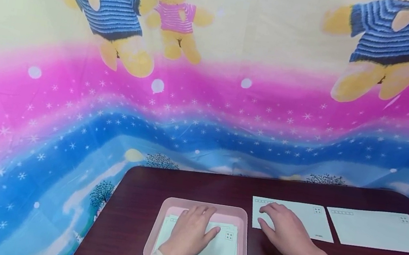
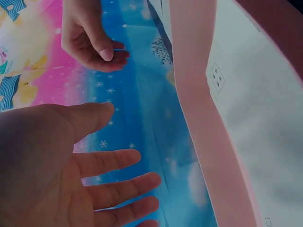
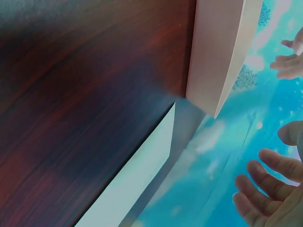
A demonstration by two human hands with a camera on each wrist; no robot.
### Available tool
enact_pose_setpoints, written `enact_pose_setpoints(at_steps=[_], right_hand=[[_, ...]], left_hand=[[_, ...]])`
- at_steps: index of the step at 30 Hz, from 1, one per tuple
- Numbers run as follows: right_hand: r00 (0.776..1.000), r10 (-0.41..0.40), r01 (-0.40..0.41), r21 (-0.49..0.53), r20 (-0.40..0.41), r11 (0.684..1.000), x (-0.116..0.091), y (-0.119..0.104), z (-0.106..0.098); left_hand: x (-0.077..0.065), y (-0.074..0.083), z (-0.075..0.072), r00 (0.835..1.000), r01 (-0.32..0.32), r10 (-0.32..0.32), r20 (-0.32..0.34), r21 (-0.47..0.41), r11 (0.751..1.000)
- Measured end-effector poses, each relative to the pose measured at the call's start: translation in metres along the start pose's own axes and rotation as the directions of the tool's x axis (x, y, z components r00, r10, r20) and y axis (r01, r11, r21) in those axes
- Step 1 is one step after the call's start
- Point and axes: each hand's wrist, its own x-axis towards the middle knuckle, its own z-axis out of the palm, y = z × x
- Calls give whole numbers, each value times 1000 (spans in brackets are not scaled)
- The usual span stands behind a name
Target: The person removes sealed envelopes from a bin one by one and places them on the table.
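Observation:
My left hand [image 1: 189, 234] hovers with spread fingers over a stack of white envelopes [image 1: 214, 254] in a pink tray [image 1: 245, 250]. In the left wrist view, that hand [image 2: 71, 165] shows straight, parted fingers and holds nothing, beside the tray wall [image 2: 191, 94]. My right hand [image 1: 286, 229] is over the left part of a white envelope [image 1: 311, 224] on the table, its fingers loosely bent. Nothing is between the fingers of this hand [image 3: 270, 194] in the right wrist view, where the envelope [image 3: 137, 177] lies below.
A second white envelope [image 1: 377, 230] lies to the right of the first, a narrow gap between them. Both are near the back edge of the dark wooden table [image 1: 125, 222]. Behind the table hangs a printed cloth [image 1: 210, 115] with bears and snowflakes.

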Motion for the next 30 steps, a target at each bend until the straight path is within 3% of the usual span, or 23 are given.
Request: enact_pose_setpoints(at_steps=[13, 30], right_hand=[[995, -102, 102, -6, 2, 995, -10, -28, 11], [966, -259, 260, 29, -21, 965, -22, -58, 41]], left_hand=[[-7, -11, 2, 999, 21, -21, 34, -4, 1000], [-24, -31, 7, 998, 48, -46, -33, 42, 998]])
